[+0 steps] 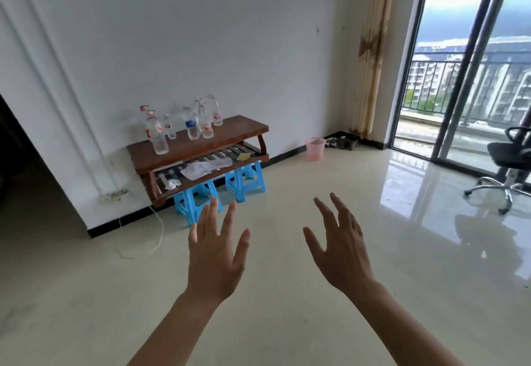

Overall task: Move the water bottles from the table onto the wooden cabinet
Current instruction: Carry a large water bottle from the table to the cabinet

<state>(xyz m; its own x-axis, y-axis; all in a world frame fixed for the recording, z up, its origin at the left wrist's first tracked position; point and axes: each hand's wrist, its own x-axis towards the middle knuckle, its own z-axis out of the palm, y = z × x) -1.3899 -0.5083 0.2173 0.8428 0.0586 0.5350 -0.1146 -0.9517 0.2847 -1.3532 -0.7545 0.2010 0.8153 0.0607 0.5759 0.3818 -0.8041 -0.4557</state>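
Observation:
Several clear plastic water bottles (pixel 192 124) stand upright on the top of a low brown wooden table (pixel 238 131) against the white wall, some with red labels, one with a blue label. My left hand (pixel 216 253) and my right hand (pixel 342 247) are stretched out in front of me over the floor, palms down, fingers spread, holding nothing. Both hands are well short of the table. No wooden cabinet is in view.
The table rests on two blue plastic stools (pixel 244 180); papers lie on its lower slatted shelf. A pink waste basket (pixel 315 148) stands by the wall. A black office chair (pixel 508 164) is at the right near the glass balcony door. A white cord (pixel 156 233) trails on the floor.

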